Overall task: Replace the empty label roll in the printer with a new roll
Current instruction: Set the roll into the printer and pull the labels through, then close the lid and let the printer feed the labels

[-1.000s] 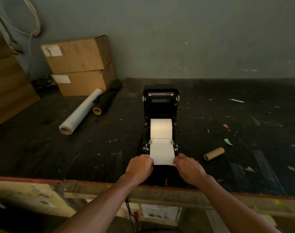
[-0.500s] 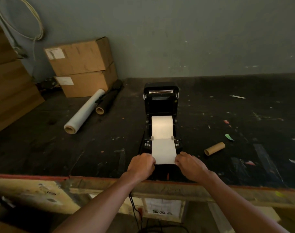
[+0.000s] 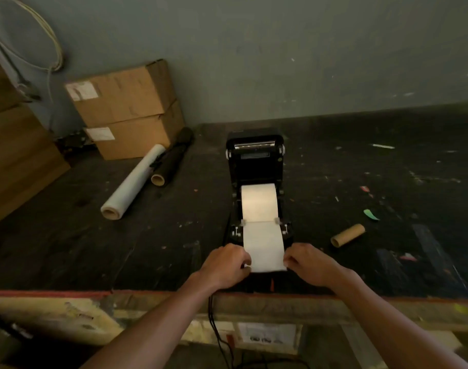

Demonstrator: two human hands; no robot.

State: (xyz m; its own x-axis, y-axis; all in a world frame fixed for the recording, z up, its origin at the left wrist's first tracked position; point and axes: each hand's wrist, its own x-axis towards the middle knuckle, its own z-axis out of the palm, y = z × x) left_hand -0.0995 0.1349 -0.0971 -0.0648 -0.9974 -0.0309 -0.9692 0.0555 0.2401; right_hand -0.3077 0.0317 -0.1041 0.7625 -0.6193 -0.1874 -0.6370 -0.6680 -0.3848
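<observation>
A black label printer point(image 3: 255, 166) stands open near the table's front edge, its lid tilted up at the back. A white label roll point(image 3: 258, 201) sits in its bay. The label strip point(image 3: 263, 245) runs forward from the roll, under two small guides, and out past the front. My left hand point(image 3: 225, 265) pinches the strip's left front corner. My right hand point(image 3: 308, 263) pinches its right front corner. An empty brown cardboard core point(image 3: 347, 235) lies on the table to the right of the printer.
On the dark, scuffed table point(image 3: 67, 243), a white film roll point(image 3: 134, 182) and a black roll point(image 3: 171, 165) lie at the left. Two stacked cardboard boxes point(image 3: 126, 107) stand behind them by the wall. A cable point(image 3: 214, 323) hangs below the front edge.
The strip reaches slightly further forward between my hands. My hands stay at its front corners. The view has shifted a little.
</observation>
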